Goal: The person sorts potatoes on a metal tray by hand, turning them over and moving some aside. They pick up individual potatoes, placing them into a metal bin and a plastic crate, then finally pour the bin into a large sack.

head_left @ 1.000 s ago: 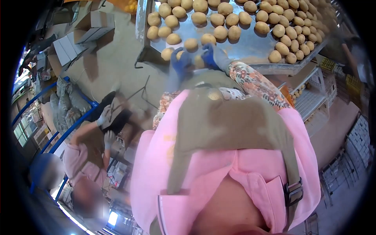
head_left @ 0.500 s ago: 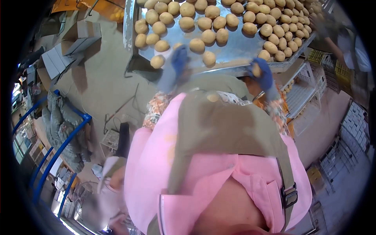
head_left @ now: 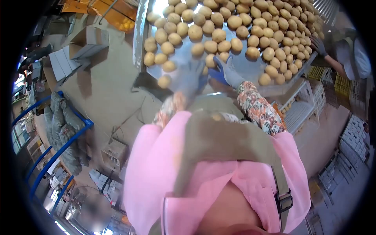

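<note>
Yellow-brown potatoes (head_left: 218,35) lie across a metal sorting table (head_left: 250,70). My left hand (head_left: 191,78), in a grey and blue glove, is over the table's near edge, smeared by motion; its fingers cannot be made out. Close beside it on the right is my right hand (head_left: 227,73), gloved the same way, with thumb and fingers spread. A potato (head_left: 210,60) lies just beyond the right hand's fingers, and another potato (head_left: 205,70) shows partly between the two hands. At the near left corner sits a single potato (head_left: 164,82).
At the right, a co-worker's gloved hand (head_left: 319,45) reaches to the potato pile. White crates (head_left: 299,105) and yellow crates (head_left: 343,83) stand beneath that side. Leftward are an open cardboard box (head_left: 88,43), full sacks (head_left: 62,129) and a blue rail (head_left: 58,158).
My right hand has moved left from the table's near right edge, and the potato it held is gone from it. My left hand has shifted right. The view has moved slightly.
</note>
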Action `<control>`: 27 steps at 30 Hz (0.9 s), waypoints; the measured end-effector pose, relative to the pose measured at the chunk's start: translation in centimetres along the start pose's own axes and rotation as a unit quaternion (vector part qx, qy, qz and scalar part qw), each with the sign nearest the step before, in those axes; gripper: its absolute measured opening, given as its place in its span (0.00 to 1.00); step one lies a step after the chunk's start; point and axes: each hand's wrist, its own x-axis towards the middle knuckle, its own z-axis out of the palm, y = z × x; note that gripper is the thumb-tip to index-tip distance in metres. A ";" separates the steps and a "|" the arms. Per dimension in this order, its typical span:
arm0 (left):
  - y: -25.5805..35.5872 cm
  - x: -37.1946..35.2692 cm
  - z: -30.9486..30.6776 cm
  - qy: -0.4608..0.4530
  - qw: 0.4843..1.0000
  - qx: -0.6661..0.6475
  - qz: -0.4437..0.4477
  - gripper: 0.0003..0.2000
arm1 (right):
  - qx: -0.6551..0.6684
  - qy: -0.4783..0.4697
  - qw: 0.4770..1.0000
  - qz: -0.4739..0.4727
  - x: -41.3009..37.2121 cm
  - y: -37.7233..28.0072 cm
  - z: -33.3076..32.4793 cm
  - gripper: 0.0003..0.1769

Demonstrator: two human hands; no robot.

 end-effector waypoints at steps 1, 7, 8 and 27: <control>-1.0 -1.4 0.9 0.014 0.998 -0.060 -0.018 0.34 | 0.023 0.020 0.999 -0.044 0.5 0.3 0.5 0.30; -3.7 -9.3 -0.2 -0.006 0.985 -0.096 -0.142 0.31 | 0.232 0.172 0.953 0.094 4.8 9.6 -3.3 0.24; -4.6 -9.6 0.1 -0.006 0.986 -0.091 -0.139 0.31 | 0.236 0.176 0.951 0.096 4.0 8.8 -3.6 0.24; -6.3 17.3 -0.7 0.081 0.993 -0.015 -0.086 0.38 | 0.031 0.066 0.997 -0.031 17.1 2.0 -2.1 0.33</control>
